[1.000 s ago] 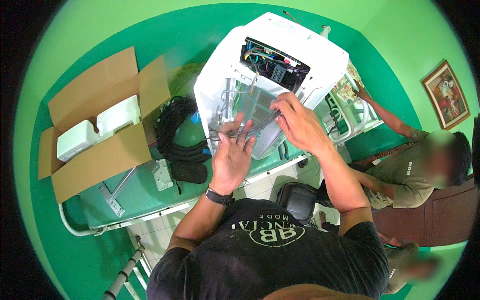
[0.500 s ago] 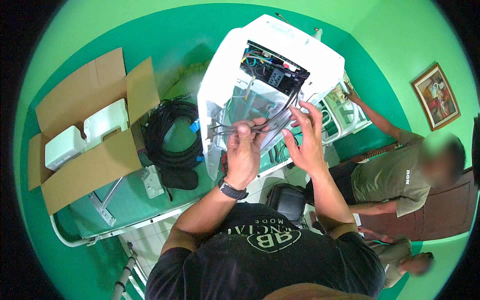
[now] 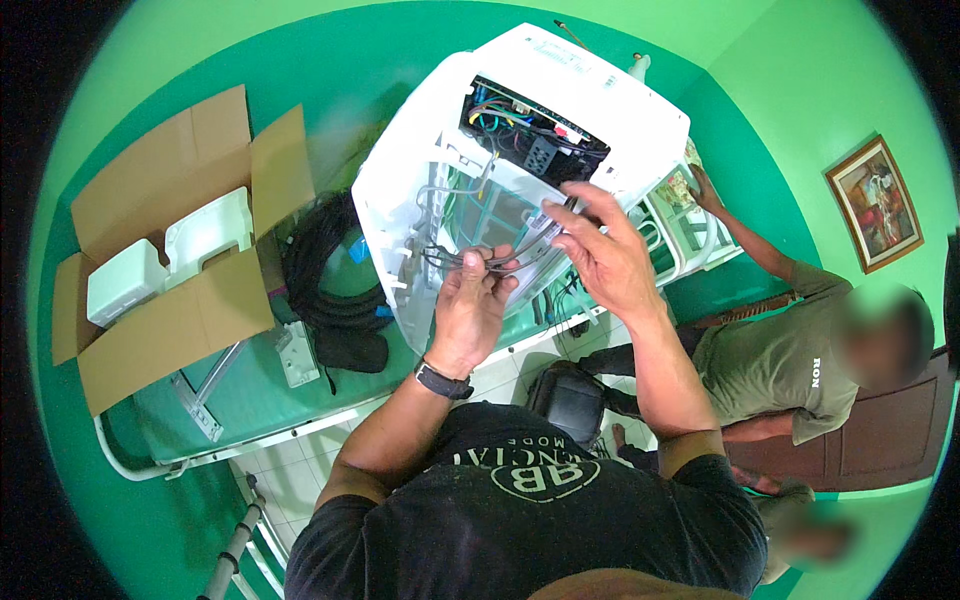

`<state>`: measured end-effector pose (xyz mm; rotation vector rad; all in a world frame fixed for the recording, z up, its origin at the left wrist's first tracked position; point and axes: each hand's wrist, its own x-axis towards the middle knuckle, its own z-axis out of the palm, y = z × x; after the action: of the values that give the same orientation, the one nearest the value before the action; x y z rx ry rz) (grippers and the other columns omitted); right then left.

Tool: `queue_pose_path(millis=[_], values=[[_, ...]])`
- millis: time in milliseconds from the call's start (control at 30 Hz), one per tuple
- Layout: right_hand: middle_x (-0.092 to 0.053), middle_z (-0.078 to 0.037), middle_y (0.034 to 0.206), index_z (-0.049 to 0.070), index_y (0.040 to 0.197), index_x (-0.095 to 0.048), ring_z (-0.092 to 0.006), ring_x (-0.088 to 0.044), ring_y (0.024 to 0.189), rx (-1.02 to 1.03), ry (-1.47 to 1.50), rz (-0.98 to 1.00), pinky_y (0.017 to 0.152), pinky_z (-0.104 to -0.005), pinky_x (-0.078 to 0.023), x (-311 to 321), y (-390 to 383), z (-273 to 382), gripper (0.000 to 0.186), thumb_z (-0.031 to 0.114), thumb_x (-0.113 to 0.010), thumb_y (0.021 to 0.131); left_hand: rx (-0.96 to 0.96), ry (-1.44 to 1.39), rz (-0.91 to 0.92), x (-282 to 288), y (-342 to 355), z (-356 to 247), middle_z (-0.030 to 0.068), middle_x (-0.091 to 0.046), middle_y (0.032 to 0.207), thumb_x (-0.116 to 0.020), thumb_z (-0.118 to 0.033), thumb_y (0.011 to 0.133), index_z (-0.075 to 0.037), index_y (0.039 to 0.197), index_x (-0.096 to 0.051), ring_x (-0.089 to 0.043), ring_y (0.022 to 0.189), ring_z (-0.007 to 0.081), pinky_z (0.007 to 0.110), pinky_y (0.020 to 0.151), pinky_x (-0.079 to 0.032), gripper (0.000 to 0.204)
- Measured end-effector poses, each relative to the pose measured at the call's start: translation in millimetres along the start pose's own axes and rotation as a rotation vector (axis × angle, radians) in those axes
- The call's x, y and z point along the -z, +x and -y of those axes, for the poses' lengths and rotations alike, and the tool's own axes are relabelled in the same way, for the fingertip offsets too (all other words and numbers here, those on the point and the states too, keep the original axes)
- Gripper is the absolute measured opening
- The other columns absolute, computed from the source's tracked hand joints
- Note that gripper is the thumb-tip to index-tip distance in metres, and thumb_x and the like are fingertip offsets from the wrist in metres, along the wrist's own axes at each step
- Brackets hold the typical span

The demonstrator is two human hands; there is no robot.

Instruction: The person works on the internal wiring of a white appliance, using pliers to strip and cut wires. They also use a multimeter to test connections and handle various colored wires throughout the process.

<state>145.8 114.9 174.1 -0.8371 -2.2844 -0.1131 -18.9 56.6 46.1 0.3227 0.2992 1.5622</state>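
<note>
Both our bare hands reach forward in front of our chest, close together but apart.
Our bare left forearm [image 3: 395, 430] slants inward from the bent elbow to a left wrist [image 3: 445, 380] circled by a black band; above it, our bare left hand [image 3: 472, 310] is turned palm up, thumb pressed toward the curled fingers in a pinch. Our bare right forearm [image 3: 672, 365] rises steeply and leans inward, and our bare right hand [image 3: 615, 262] sits farther out than the left, its back toward us, fingers bent and pointing across to our left, thumb tucked beneath; how tightly its fingertips close is unclear.
</note>
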Motion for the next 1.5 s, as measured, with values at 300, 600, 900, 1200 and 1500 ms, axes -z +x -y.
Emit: queue_pose_path(millis=[300, 600, 900, 1200, 1500], values=[[-0.066, -0.007, 0.114, 0.009, 0.104, -0.074, -0.0287, -0.066, 0.099, 0.011, -0.079, 0.145, 0.081, -0.0404, -0.055, -2.1, 1.1, -1.8, 0.025, 0.015, -0.079, 0.08, -0.11, -0.131, 0.088, 11.9, -28.4, -16.0, 0.0076, -0.065, 0.129, -0.061, -0.034, 0.103, -0.018, 0.119, -0.058, -0.049, 0.136, 0.0243, 0.04, 0.105, -0.043, 0.023], [-0.067, -0.009, 0.121, 0.01, 0.115, -0.074, -0.0282, -0.064, 0.102, 0.054, -0.146, 0.296, 0.087, -0.039, -0.055, 7.2, -1.6, 5.0, 0.028, 0.01, -0.071, 0.087, -0.577, 0.659, 0.205, -4.4, -30.1, -7.6, 0.0115, -0.066, 0.101, -0.044, -0.038, 0.109, -0.002, 0.108, -0.054, -0.065, 0.105, 0.0243, 0.039, 0.091, -0.052, 0.038], [-0.063, -0.013, 0.127, 0.008, 0.134, -0.063, -0.0206, -0.066, 0.086, 0.345, 0.508, 0.367, 0.076, -0.0332, -0.056, 37.2, 24.0, 31.6, 0.043, 0.006, -0.068, 0.092, -0.579, 1.165, 0.348, -39.0, -31.1, -10.4, 0.012, -0.064, 0.087, -0.049, -0.03, 0.108, 0.002, 0.099, -0.066, -0.061, 0.079, 0.0252, 0.039, 0.073, -0.048, 0.038], [-0.057, -0.008, 0.083, 0.006, 0.085, -0.063, -0.0284, -0.062, 0.08, 0.611, 0.145, 0.427, 0.067, -0.0408, -0.051, 81.2, -2.2, -0.7, 0.016, 0.016, -0.075, 0.081, -0.632, 1.49, 0.465, -64.6, -47.2, -14.3, 0.013, -0.066, 0.085, -0.063, -0.013, 0.098, -0.001, 0.095, -0.069, -0.06, 0.08, 0.0316, 0.041, 0.073, -0.048, 0.014], [-0.06, -0.002, 0.074, 0.006, 0.084, -0.063, -0.0169, -0.053, 0.06, -0.608, 0.778, 0.267, 0.055, -0.0309, -0.043, 8.1, -157.6, -20.7, 0.023, 0.025, -0.067, 0.097, -0.928, 1.9, 0.685, -31.1, -34.4, 35.9, 0.0018, -0.059, 0.085, -0.069, -0.016, 0.081, -0.012, 0.099, -0.07, -0.055, 0.083, 0.0235, 0.037, 0.072, -0.042, 0.017]])
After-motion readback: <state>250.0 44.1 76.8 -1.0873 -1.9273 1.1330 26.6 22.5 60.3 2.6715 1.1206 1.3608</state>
